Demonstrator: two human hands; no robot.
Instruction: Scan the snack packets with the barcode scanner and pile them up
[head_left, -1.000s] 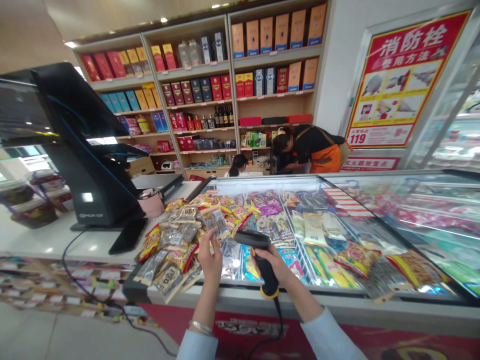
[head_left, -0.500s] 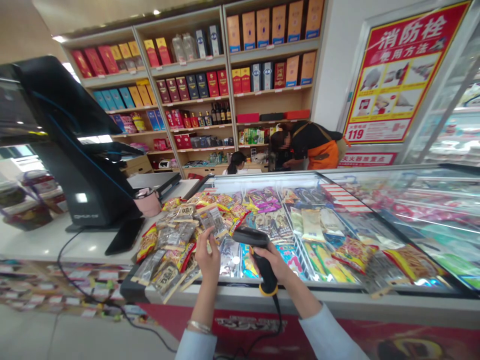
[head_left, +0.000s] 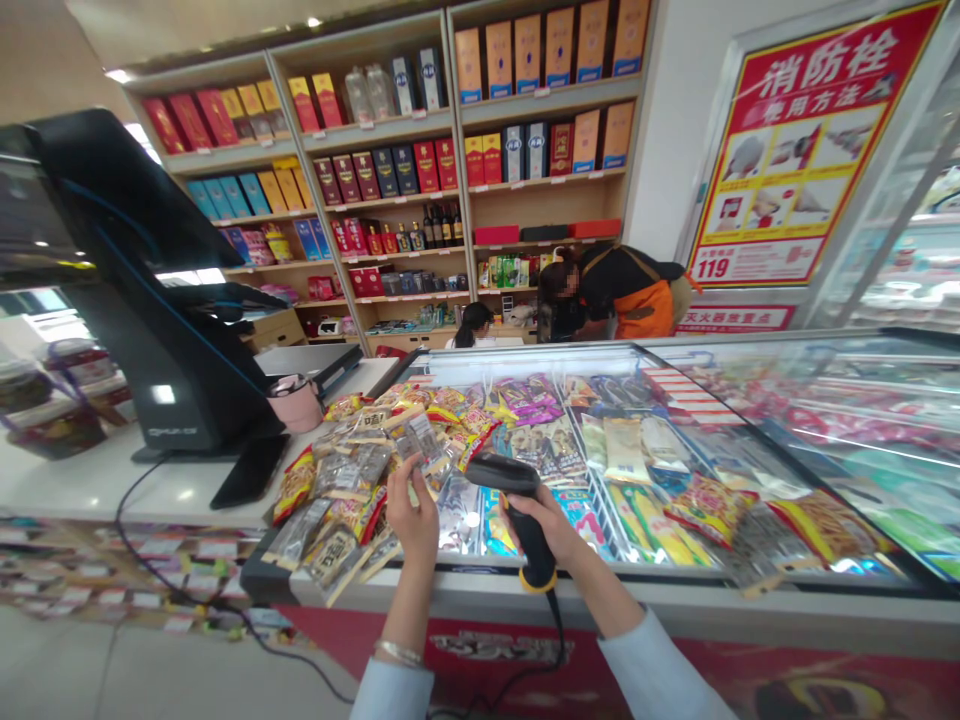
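Observation:
My right hand (head_left: 546,525) is wrapped around the grip of a black and yellow handheld barcode scanner (head_left: 504,474), its head turned left and its cord hanging down. My left hand (head_left: 414,510) is raised just left of the scanner, fingertips pinched at the lower edge of a clear-and-grey snack packet (head_left: 420,440). Behind and left of that hand, a heap of snack packets (head_left: 352,465), some red and yellow, some transparent, lies on the freezer's glass top. A few more packets (head_left: 709,508) lie to the right of my right hand.
Frozen goods show through the chest freezer (head_left: 480,582) glass. To the left stand a black checkout terminal (head_left: 180,400), a dark phone-like slab (head_left: 250,472) and a pink cup (head_left: 295,403). Two people, one in an orange apron (head_left: 646,308), are behind the freezer near shelves (head_left: 397,200) of boxes.
My left hand and the packet at its fingertips have shifted slightly left. The scanner in my right hand stays almost still. The person in the orange apron has moved slightly.

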